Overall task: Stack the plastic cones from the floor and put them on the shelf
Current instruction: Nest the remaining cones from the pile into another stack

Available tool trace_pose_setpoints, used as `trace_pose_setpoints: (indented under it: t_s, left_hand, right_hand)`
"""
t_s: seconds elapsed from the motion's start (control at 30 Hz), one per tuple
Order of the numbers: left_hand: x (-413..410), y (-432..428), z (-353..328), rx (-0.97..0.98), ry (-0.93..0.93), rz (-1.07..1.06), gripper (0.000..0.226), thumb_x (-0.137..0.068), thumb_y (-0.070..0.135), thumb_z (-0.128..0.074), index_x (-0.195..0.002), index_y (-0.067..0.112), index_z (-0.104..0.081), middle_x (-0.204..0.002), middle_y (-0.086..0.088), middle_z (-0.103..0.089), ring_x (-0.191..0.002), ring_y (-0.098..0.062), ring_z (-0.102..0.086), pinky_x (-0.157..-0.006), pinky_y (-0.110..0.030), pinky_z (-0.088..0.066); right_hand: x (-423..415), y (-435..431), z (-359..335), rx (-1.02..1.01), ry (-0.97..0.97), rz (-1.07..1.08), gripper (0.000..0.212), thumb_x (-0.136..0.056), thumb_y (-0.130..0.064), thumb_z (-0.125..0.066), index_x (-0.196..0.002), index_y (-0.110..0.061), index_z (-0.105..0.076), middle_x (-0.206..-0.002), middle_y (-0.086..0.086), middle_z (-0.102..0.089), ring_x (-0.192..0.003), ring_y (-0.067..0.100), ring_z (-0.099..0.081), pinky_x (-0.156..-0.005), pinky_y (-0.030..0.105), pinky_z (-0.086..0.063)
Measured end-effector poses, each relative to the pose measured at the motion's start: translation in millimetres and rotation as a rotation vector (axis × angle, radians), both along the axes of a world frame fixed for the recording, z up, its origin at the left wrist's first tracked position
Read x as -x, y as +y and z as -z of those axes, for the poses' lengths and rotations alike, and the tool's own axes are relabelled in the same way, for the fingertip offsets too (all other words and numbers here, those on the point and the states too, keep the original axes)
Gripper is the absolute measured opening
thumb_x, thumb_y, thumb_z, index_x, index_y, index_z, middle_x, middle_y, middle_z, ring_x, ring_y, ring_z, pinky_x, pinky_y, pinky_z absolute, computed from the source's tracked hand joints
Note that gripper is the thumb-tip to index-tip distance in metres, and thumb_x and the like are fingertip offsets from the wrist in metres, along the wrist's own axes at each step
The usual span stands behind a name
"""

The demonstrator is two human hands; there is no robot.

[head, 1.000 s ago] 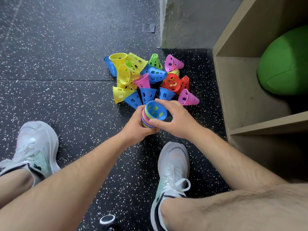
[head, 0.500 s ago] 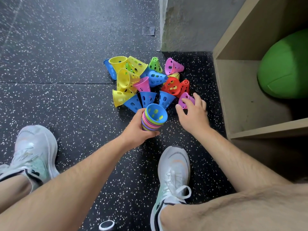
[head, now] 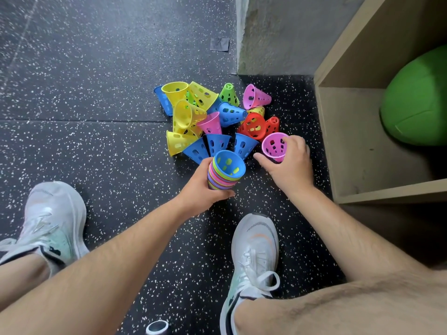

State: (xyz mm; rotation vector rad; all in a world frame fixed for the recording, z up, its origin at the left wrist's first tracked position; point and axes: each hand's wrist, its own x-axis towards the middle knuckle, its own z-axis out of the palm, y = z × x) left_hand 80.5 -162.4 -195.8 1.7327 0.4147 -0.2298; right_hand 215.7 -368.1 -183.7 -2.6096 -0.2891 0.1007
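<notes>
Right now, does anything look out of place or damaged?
Only the loose cones, jumbled on the floor, many tipped sideways. None looks broken. The left hand grips the stack; the right hand holds a pink cone.

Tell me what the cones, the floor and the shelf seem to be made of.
Cones: thin moulded plastic, smooth, slightly glossy; uniform bright colours, cut-out holes. Floor: probably rubber matting, matt black with pale flecks and a seam. Shelf: apparently laminated board, matt beige, flat square edges.
</notes>
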Motion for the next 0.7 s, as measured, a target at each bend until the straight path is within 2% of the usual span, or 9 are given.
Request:
trace_pose_setpoints:
  t_s: [0.07,0.17,0.3,0.4,0.5,0.6,0.7]
  left_hand:
    - [0,0,0,0.001,-0.001,0.002,0.077,-0.076,0.01,-0.091,-0.131,0.037,-0.043,-0.117,0.012,-0.063,-0.104,0.002,-0.064,-0.086,-0.01,-0.047]
    - [-1,-1,1,-0.016,0.003,0.009,0.078,-0.076,0.012,-0.091,-0.133,0.034,-0.043,-0.117,0.013,-0.062,-0.106,0.0,-0.063,-0.089,-0.012,-0.047]
    - [-2,-3,2,-0.025,-0.004,-0.002,0.077,-0.075,0.01,-0.091,-0.132,0.032,-0.044,-0.117,0.011,-0.062,-0.105,-0.001,-0.063,-0.09,-0.014,-0.048]
    - [-3,-4,3,-0.008,-0.011,-0.022,0.077,-0.075,0.004,-0.09,-0.132,0.029,-0.044,-0.115,0.009,-0.063,-0.102,-0.002,-0.063,-0.09,-0.016,-0.05]
    - [-3,-5,4,0.008,-0.021,-0.041,0.076,-0.073,0.004,-0.09,-0.13,0.028,-0.046,-0.113,0.006,-0.064,-0.1,-0.005,-0.065,-0.091,-0.023,-0.054]
    - [-3,-8,5,0.0,-0.025,-0.045,0.077,-0.073,0.004,-0.091,-0.132,0.028,-0.047,-0.12,0.002,-0.064,-0.106,-0.011,-0.068,-0.092,-0.028,-0.057]
    - [-4,-10,6,-0.012,-0.03,-0.041,0.076,-0.07,0.012,-0.092,-0.128,0.036,-0.049,-0.123,0.002,-0.064,-0.109,-0.014,-0.068,-0.095,-0.034,-0.057]
  right_hand:
    - [2,1,-8,-0.137,-0.031,0.035,0.075,-0.071,-0.068,-0.076,-0.12,-0.013,-0.058,-0.119,0.001,-0.051,-0.108,0.017,-0.05,-0.093,0.03,-0.045]
    - [7,10,-23,-0.341,-0.064,0.038,0.058,-0.077,-0.06,-0.076,-0.111,-0.015,-0.062,-0.112,-0.003,-0.053,-0.099,0.009,-0.052,-0.087,0.023,-0.045]
    - [16,29,-40,-0.48,-0.018,-0.061,0.061,-0.085,-0.063,-0.06,-0.124,-0.016,-0.057,-0.116,-0.002,-0.06,-0.105,0.01,-0.057,-0.09,0.023,-0.044]
    - [23,39,-47,-0.454,0.054,-0.173,0.07,-0.086,-0.067,-0.051,-0.136,-0.017,-0.054,-0.124,-0.002,-0.062,-0.113,0.011,-0.056,-0.096,0.024,-0.041]
    - [32,41,-43,-0.367,0.149,-0.32,0.072,-0.087,-0.066,-0.052,-0.142,-0.02,-0.051,-0.127,-0.009,-0.057,-0.12,0.005,-0.048,-0.103,0.021,-0.036]
    - [39,38,-28,-0.261,0.216,-0.459,0.072,-0.085,-0.065,-0.055,-0.144,-0.023,-0.051,-0.132,-0.008,-0.057,-0.126,0.009,-0.043,-0.111,0.033,-0.036]
    - [38,34,-19,-0.284,0.256,-0.469,0.071,-0.087,-0.065,-0.052,-0.144,-0.023,-0.05,-0.14,-0.01,-0.055,-0.13,0.009,-0.041,-0.113,0.032,-0.033]
